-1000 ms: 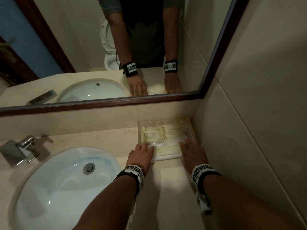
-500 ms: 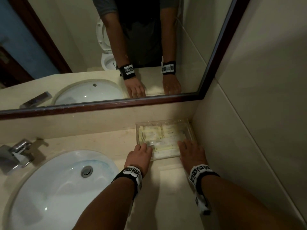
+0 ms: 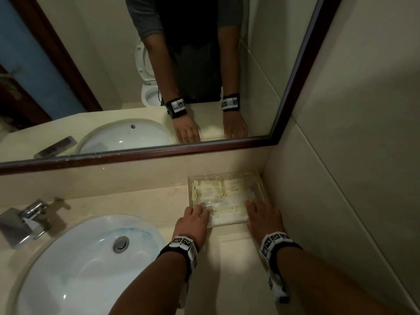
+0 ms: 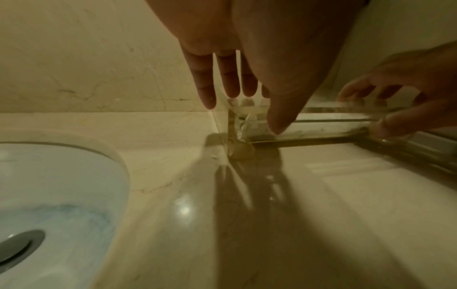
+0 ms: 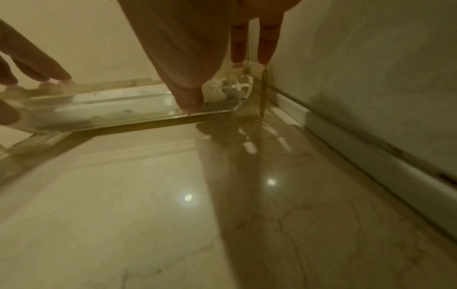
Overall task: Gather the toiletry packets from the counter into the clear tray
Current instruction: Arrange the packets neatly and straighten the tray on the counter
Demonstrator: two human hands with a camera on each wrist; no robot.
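Tray (image 3: 261,186) sits in the far right corner of the tabletop (image 3: 227,258), its far side toward the backsplash under the mirror (image 3: 159,153), its right side just beside the side wall. Probably parked there to stay clear of the sink (image 3: 79,264) on the left.

Packets (image 3: 222,192) are inside the tray, pale yellow-white, lying flat and overlapping. No loose packet shows on the tabletop in any view, so gathering looks done or nearly so.

Left hand (image 3: 193,223) is at the tray's near left corner: in the left wrist view the fingers (image 4: 205,78) are straight and reach over the left wall, and the thumb tip is on the near wall. Right hand (image 3: 263,219) mirrors it at the near right corner, fingers (image 5: 267,43) extended down over the right wall, thumb against the near wall. Neither hand is curled round anything; both are spread and bracket the tray, holding no packet.

Judgement: the two-sided hold is for squaring or nudging the tray, or steadying it, not for picking. Clear rigid walls and a glossy tabletop mean the tray should slide easily, so even pressure from both sides keeps it from skewing.

Risk: tight gap at the right wall limits room for the right fingers.
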